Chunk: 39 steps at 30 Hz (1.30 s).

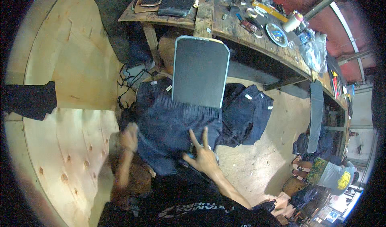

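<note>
Smoothing dark shorts point(177, 130) at frame centre: left hand point(129, 136) grips the edge, right hand point(203, 154) open, fingers splayed; press flat, pull evenly.

Dim, bluish indoor light. Heavy fisheye bending and black corners at the rim. The left hand point(129, 136) is motion-blurred.

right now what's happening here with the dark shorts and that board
A person is pulling dark blue shorts over a grey rounded board, whose upper part sticks out of the waistband. The left hand grips the left side of the fabric; the right hand rests on it with fingers spread. More dark shorts lie piled to the right.
</note>
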Motion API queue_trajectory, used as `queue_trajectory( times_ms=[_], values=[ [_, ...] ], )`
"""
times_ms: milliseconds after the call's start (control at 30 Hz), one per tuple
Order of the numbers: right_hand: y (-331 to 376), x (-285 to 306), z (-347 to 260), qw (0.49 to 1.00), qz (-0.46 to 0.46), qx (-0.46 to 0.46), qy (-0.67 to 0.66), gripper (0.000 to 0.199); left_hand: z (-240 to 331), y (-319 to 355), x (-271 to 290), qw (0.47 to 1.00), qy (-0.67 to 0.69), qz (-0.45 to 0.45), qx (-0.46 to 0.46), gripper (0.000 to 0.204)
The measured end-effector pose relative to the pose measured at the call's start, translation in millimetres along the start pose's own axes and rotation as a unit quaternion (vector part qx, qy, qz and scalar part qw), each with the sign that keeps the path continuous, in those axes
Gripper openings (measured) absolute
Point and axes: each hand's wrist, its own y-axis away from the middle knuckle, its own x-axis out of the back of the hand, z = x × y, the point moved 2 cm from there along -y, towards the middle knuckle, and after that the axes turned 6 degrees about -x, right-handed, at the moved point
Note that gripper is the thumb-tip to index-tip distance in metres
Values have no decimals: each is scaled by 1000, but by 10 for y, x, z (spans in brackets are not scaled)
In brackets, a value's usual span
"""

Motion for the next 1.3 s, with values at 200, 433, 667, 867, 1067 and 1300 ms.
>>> queue_trajectory(
  times_ms=[200,433,667,867,1067,1300],
  values=[
    [-126,302,254,967,214,73,-115,73,1471,-110,-242,855,-66,-151,-492,82],
    [-496,284,21,938,323,106,-69,68,3063,-1869,-1028,834,-154,-97,-521,142],
    [-1483,159,-575,961,196,177,83,79,3479,-2922,-1422,751,-100,-95,-646,122],
    [-2159,724,-950,937,311,155,37,62,3764,-3197,-1499,762,-112,-137,-624,138],
    [-1728,183,-552,949,150,247,130,69,3705,-3157,-1540,781,-123,-109,-602,137],
    [-1490,308,-567,935,116,333,37,71,3772,-3125,-1423,803,-129,-129,-567,139]
  ],
)
